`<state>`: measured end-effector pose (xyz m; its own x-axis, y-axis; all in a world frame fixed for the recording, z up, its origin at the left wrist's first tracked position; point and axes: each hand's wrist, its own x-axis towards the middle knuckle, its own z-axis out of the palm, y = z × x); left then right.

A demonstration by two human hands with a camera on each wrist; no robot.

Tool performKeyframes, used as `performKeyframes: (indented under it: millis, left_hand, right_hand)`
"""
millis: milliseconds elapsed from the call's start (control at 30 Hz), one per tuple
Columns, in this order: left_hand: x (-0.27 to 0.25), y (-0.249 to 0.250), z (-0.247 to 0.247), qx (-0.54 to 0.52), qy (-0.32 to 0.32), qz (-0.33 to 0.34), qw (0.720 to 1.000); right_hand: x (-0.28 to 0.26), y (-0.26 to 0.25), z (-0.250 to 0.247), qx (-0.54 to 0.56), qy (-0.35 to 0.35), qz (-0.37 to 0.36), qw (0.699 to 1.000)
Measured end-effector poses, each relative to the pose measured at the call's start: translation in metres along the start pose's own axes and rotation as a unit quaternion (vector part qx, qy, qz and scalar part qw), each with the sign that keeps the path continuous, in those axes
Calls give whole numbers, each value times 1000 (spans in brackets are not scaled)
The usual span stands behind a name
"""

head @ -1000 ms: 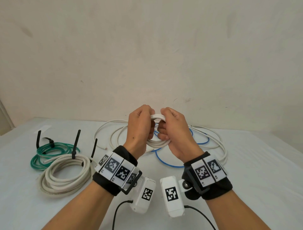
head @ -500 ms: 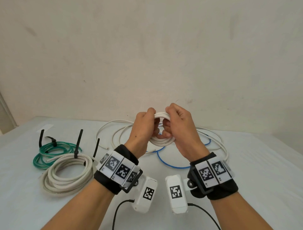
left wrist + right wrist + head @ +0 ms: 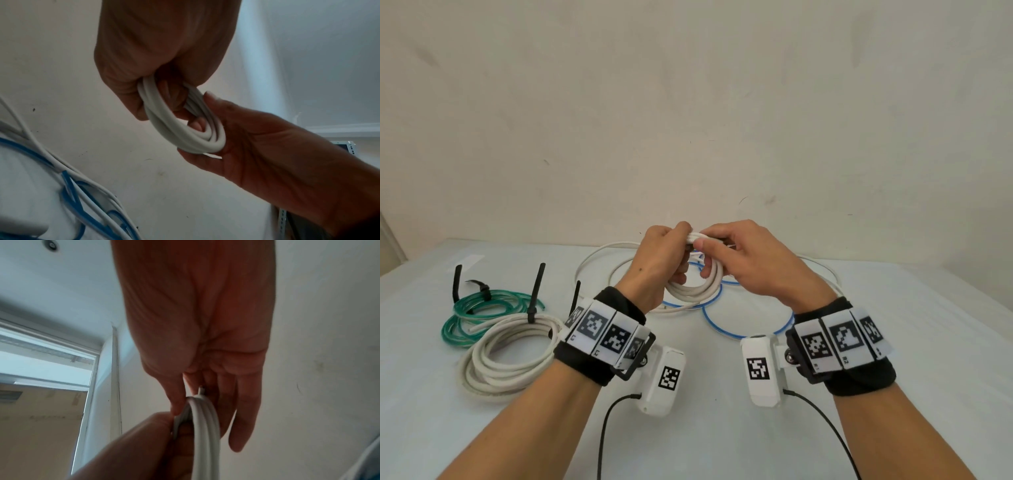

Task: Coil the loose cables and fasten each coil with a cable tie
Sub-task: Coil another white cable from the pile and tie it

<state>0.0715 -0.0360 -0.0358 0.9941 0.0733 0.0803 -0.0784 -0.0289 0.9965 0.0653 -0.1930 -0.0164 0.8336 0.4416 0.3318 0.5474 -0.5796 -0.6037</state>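
A small white cable coil [image 3: 697,287] hangs above the table between both hands. My left hand [image 3: 671,253] grips its left top part, with the fingers curled through the loop [image 3: 180,129]. My right hand [image 3: 714,245] lies palm down over the top right and pinches the strands between thumb and fingers [image 3: 197,400]. In the left wrist view, my right hand [image 3: 257,146] cups the coil's outer side. The loose tail of this white cable [image 3: 602,257] trails onto the table behind. A loose blue cable [image 3: 743,334] lies under the hands.
At the left of the white table [image 3: 893,342] lie a green coil [image 3: 479,318] and a thick white coil [image 3: 506,359], each bound with a black cable tie [image 3: 536,291]. Another black tie [image 3: 576,298] sticks up beside my left wrist. A wall stands close behind.
My right hand has turned from a fist to palm down and now pinches the coil's top. Both hands have drifted slightly right, and more of the coil hangs below them.
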Motion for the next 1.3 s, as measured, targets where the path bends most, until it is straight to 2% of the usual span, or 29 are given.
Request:
performKeyframes:
  millis: [67, 167, 267, 333, 433, 567, 700, 933, 1100, 1200, 1300]
  left_hand:
    - [1, 2, 0, -18, -34, -6, 999]
    - [2, 5, -6, -97, -137, -35, 985]
    - [3, 7, -13, -105, -187, -3, 977]
    - [1, 9, -13, -79, -180, 39, 980]
    - [-1, 12, -8, 2, -120, 113, 986]
    - [-4, 18, -6, 18, -92, 172, 981]
    - [-15, 29, -10, -64, -126, 170, 975]
    - [-29, 52, -8, 9, -130, 201, 971]
    - [-56, 51, -12, 56, -156, 159, 973]
    - [-75, 48, -16, 58, -194, 67, 977]
    - [-99, 40, -16, 88, -230, -20, 969]
  right_hand:
    - [0, 2, -2, -16, 25, -5, 1000]
    - [0, 6, -8, -28, 49, -3, 998]
    - [0, 12, -14, 24, 71, -3, 997]
    - [0, 13, -15, 44, 85, -10, 995]
    - [0, 10, -13, 50, 105, -22, 993]
    - [-2, 3, -22, 70, 119, -25, 990]
    - [-5, -11, -37, 133, 98, -10, 986]
    - [-21, -26, -45, 278, 91, 33, 956]
    - [-42, -39, -45, 243, 86, 43, 965]
    - [-56, -44, -45, 213, 90, 59, 971]
    - [-68, -42, -48, 177, 111, 79, 975]
